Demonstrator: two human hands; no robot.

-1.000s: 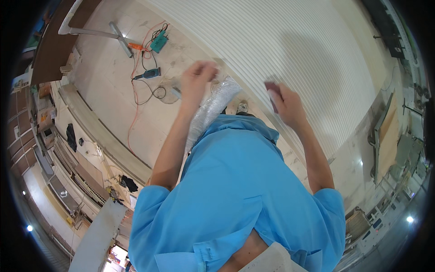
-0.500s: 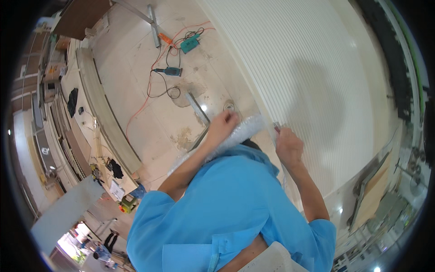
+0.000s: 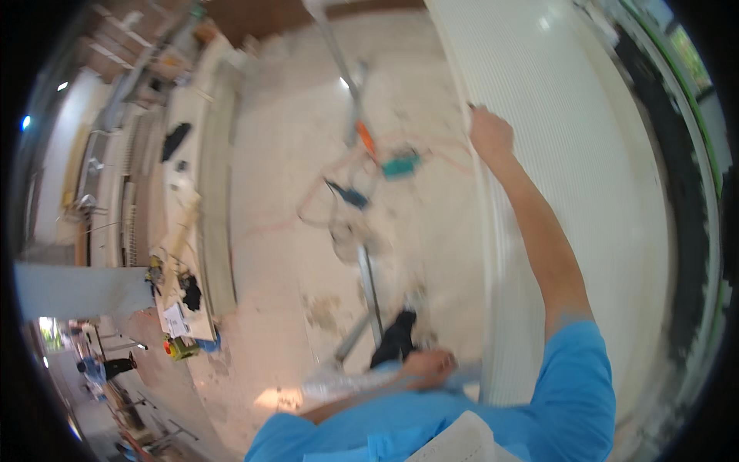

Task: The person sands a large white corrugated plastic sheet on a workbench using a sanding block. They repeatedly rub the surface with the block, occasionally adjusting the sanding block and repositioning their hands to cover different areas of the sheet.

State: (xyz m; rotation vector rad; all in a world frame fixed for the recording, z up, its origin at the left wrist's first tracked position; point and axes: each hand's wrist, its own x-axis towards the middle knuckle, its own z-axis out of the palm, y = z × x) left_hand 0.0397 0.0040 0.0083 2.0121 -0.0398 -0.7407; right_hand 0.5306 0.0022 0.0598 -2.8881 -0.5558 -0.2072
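Note:
My right hand (image 3: 493, 140) reaches far forward along the left edge of a large white ribbed panel (image 3: 539, 100). It is closed round something small, of which only a dark tip shows past the fingers; its kind I cannot make out. My left hand (image 3: 429, 367) is low, close to my body, and smeared by motion, so its grip is unclear. Beside it and along my left forearm lies a roll of clear bubble wrap (image 3: 339, 385), partly hidden by the arm.
On the tiled floor lie a teal power tool (image 3: 400, 165), a dark blue power tool (image 3: 350, 194), an orange piece (image 3: 366, 140) and cords. Metal bars (image 3: 368, 285) stand near my leg. A long workbench (image 3: 219, 192) runs along the left. Another person (image 3: 104, 369) is far off at lower left.
My right hand has moved forward along the panel's edge, arm stretched out. My left hand has come in lower, near my body. The view has swung, and the floor tools appear lower and further right.

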